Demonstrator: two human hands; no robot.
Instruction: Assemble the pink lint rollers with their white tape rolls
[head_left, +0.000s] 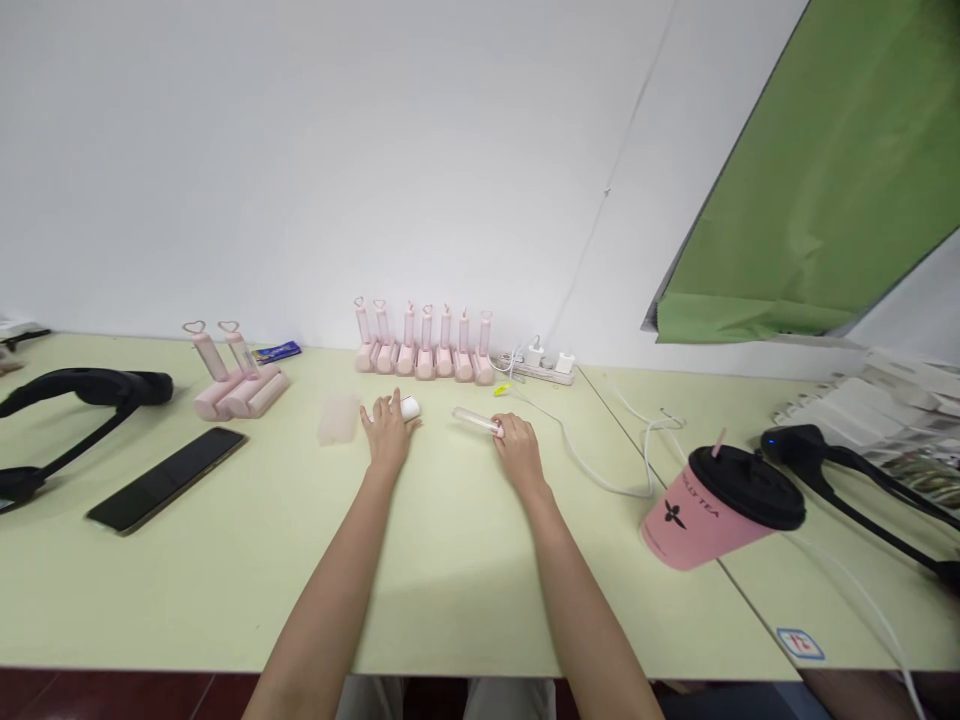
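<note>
A pink paper cup (694, 525) with a black lid (748, 487) and a pink straw stands at the right, nearer the person than the row of pink stands (425, 362); its contents are hidden. The seven stands in that landmark row each carry an upright, slim tube with a loop on top; what is inside is too small to tell. Two more pink stands (255, 392), with heart-shaped loops, are left of the row.

The right hand (520, 450) is nearly closed, its fingertips pinching one end of a clear tube (474, 421) in front of the row's right end. The left hand (387, 430), in front of the row's left half, has its fingers spread over a white rounded piece (409, 408), touching it; whether it grips it, I cannot tell. A translucent pink square (339, 418) lies on the tabletop (450, 560) in front and left of the row.

The cup's print reads "OLLY TEA", its start cut off by the curve, beside a black flower-like mark. A blue packet (277, 352) left of the row has lettering too small to read. A blue-edged sticker (800, 643), far in front and right of the row, bears red figures I cannot read surely.
</note>
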